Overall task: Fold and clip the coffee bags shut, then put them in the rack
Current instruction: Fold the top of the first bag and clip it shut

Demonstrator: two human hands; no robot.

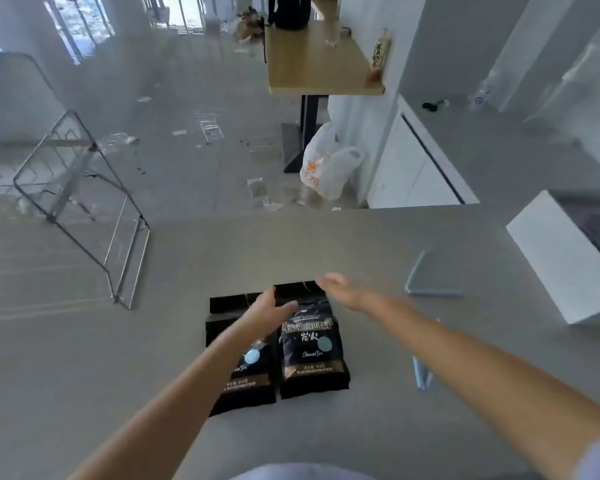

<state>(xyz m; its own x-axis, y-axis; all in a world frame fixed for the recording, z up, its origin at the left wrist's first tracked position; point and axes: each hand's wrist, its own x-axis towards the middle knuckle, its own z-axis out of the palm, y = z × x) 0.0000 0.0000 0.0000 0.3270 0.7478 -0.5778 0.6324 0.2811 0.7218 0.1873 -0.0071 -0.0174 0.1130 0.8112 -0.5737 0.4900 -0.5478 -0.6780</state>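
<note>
A broad grey counter (378,244) is filling the lower part of the view, its far edge giving onto a littered floor. On the counter's left side a wire rack (84,206) is standing tilted, its thin metal frame open to view. A white box (565,258) is sitting at the counter's right edge.

Two black coffee bags are lying flat side by side near the middle of the counter, tops pointing away from the person. The right coffee bag (310,351) is showing its printed front with gold lettering and a pale blue dot; the left coffee bag (229,317) is lying just beside it, touching or nearly touching along the inner edge, and is partly covered by the left forearm. Both tops are looking unfolded and unclipped.

The left hand (271,306) is reaching over the left bag, its fingers spread loosely and hovering at the gap between the two bag tops; whether it is touching either bag I cannot tell because of blur. The right hand (336,285) is stretching out over the top right corner of the right bag, fingers open and gripping nothing.

A pale blue clip (426,284) is lying opened in a V on the counter to the right of the bags, well apart from them. A second blue clip (421,374) is lying nearer the person, partly hidden beneath the right forearm.
</note>
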